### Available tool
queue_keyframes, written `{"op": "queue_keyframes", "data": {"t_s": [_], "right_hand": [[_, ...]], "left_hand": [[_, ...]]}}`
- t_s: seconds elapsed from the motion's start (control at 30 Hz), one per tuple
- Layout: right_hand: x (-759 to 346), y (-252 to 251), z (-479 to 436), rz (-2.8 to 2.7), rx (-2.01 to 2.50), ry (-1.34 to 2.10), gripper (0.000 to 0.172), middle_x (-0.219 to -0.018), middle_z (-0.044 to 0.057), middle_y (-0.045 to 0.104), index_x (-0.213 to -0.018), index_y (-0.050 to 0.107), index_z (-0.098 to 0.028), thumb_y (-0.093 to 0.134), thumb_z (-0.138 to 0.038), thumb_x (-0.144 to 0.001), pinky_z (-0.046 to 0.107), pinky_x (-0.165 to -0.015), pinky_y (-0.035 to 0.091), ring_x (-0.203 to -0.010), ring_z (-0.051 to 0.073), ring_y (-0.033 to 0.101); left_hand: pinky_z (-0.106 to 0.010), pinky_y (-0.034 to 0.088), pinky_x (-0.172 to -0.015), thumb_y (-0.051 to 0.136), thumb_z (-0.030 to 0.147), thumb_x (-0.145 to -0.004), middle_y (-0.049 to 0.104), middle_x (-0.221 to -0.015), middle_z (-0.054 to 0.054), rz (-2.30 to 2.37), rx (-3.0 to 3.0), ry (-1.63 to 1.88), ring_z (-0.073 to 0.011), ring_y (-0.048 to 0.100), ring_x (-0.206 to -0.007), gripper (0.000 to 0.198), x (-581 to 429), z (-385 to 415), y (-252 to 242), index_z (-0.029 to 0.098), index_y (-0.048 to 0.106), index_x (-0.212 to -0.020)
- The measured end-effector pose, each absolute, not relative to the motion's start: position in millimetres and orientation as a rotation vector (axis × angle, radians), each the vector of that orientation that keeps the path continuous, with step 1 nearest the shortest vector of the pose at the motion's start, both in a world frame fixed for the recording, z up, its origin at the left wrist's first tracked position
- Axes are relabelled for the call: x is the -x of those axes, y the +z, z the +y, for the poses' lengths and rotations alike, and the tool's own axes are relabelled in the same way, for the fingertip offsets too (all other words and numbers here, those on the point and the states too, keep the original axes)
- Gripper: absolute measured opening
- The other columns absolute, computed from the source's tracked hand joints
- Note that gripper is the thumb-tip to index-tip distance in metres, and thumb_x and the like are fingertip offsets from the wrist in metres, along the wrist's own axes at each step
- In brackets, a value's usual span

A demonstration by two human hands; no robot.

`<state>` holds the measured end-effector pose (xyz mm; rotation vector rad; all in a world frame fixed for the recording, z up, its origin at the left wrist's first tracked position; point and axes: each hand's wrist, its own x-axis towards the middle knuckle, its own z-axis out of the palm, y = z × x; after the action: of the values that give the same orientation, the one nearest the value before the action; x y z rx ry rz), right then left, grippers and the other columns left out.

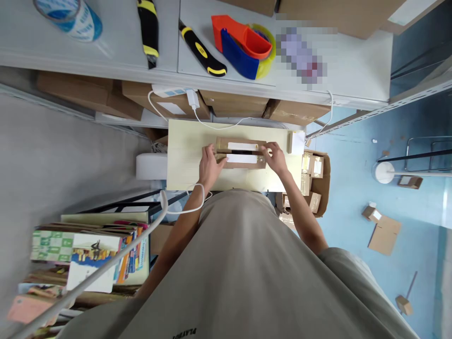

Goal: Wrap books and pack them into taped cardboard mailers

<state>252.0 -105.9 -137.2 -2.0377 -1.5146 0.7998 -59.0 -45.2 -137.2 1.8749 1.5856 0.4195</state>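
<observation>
A small brown cardboard box (241,165) lies on the pale yellow table (190,176). Its top shows two flaps with white labels and a narrow dark gap between them. At the box's left end my left hand (210,165) has thumb and fingers closed on the flap edges. My right hand (275,157) pinches the flaps at the right end. A small white box (296,142) stands at the table's right edge.
The shelf above holds two box cutters (201,51) (149,33), a red and blue tape dispenser (242,44) and a blue tape roll (76,19). An open carton (326,183) of small boxes is right of the table. A white cable (226,128) crosses the table's back.
</observation>
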Motion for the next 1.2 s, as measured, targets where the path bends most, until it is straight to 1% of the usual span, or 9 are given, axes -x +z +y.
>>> {"op": "queue_keyframes", "data": {"t_s": [0.1, 0.2, 0.27, 0.43, 0.63, 0.77, 0.87, 1.03, 1.2], "right_hand": [[-248.5, -142.0, -122.9, -1.614, 2.107, 0.704, 0.039, -0.159, 0.020, 0.072, -0.116, 0.086, -0.021, 0.061, -0.050, -0.117, 0.058, -0.129, 0.058, -0.151, 0.040, 0.065], [-237.5, -152.1, -132.0, -1.458, 2.176, 0.715, 0.031, -0.162, 0.015, 0.074, -0.122, 0.087, -0.022, 0.061, -0.035, -0.115, 0.053, -0.116, 0.067, -0.129, 0.034, 0.080], [-229.6, -159.0, -132.7, -1.298, 2.174, 0.727, 0.031, -0.159, 0.015, 0.076, -0.122, 0.088, -0.021, 0.061, -0.033, -0.113, 0.047, -0.109, 0.070, -0.116, 0.029, 0.085], [-215.8, -161.7, -129.2, -1.040, 2.191, 0.677, 0.032, -0.153, 0.016, 0.081, -0.118, 0.089, -0.021, 0.062, -0.035, -0.111, 0.043, -0.106, 0.072, -0.122, 0.029, 0.086], [-225.8, -97.4, -107.5, -1.429, 2.211, 0.669, 0.026, -0.159, 0.017, 0.077, -0.120, 0.089, -0.021, 0.069, -0.032, -0.108, 0.051, -0.114, 0.070, -0.125, 0.034, 0.085], [-235.0, -19.3, -28.0, -1.763, 1.887, 0.164, 0.051, -0.168, 0.018, 0.069, -0.155, 0.073, -0.017, 0.050, -0.047, -0.121, 0.053, -0.132, 0.058, -0.154, 0.033, 0.068], [-225.6, 29.8, 55.6, -1.869, 1.884, -0.023, 0.053, -0.175, 0.020, 0.058, -0.164, 0.060, -0.019, 0.042, -0.050, -0.125, 0.066, -0.138, 0.044, -0.165, 0.037, 0.055], [-194.6, 48.8, 144.1, -1.998, 2.217, 0.094, 0.057, -0.152, 0.035, 0.070, -0.151, 0.059, 0.004, 0.058, -0.045, -0.121, 0.068, -0.136, 0.039, -0.150, 0.043, 0.066], [-192.5, 38.4, 132.8, -1.863, 2.239, 0.167, 0.044, -0.152, 0.031, 0.072, -0.151, 0.057, -0.003, 0.056, -0.036, -0.121, 0.061, -0.133, 0.043, -0.145, 0.039, 0.069]], "left_hand": [[-0.049, 0.062, -0.119, 0.084, 0.025, -0.102, 0.062, -0.160, -0.022, 1.547, -1.935, 0.452, -0.0373, 0.073, -0.139, 0.053, 61.6, -41.8, -151.1, 0.020, 0.071, -0.152], [-0.048, 0.063, -0.116, 0.078, 0.025, -0.105, 0.067, -0.151, -0.017, 1.476, -1.940, 0.418, -0.0327, 0.078, -0.124, 0.025, 62.4, -39.7, -159.4, 0.023, 0.084, -0.129], [-0.048, 0.063, -0.113, 0.077, 0.026, -0.106, 0.068, -0.149, -0.016, 1.507, -1.904, 0.439, -0.0322, 0.079, -0.119, 0.021, 60.2, -38.4, -160.6, 0.023, 0.087, -0.124], [-0.046, 0.062, -0.106, 0.075, 0.026, -0.106, 0.070, -0.144, -0.016, 1.596, -1.830, 0.455, -0.0318, 0.078, -0.115, 0.017, 53.0, -35.2, -155.0, 0.023, 0.090, -0.115], [-0.051, 0.058, -0.114, 0.082, 0.015, -0.097, 0.075, -0.119, -0.012, 1.505, -1.941, 0.506, -0.0326, 0.071, -0.116, 0.007, 46.5, -14.0, -135.5, 0.022, 0.084, -0.098], [-0.051, 0.057, -0.115, 0.074, 0.019, -0.105, 0.080, -0.118, -0.009, 1.338, -1.993, 0.945, -0.0305, 0.072, -0.116, 0.011, 17.9, 26.2, -88.9, 0.024, 0.084, -0.107], [-0.046, 0.059, -0.114, 0.066, 0.022, -0.110, 0.082, -0.120, -0.008, 1.268, -1.970, 1.185, -0.0278, 0.075, -0.117, 0.020, -9.5, 52.6, -40.6, 0.025, 0.085, -0.115], [-0.042, 0.060, -0.114, 0.062, 0.019, -0.112, 0.083, -0.122, -0.008, 1.236, -1.871, 1.294, -0.0264, 0.078, -0.121, 0.025, -25.1, 51.8, 5.7, 0.024, 0.085, -0.120], [-0.036, 0.065, -0.103, 0.061, 0.022, -0.114, 0.087, -0.119, -0.008, 1.197, -1.658, 1.249, -0.0215, 0.081, -0.111, 0.023, -3.6, 7.4, -3.0, 0.023, 0.084, -0.117]]}}
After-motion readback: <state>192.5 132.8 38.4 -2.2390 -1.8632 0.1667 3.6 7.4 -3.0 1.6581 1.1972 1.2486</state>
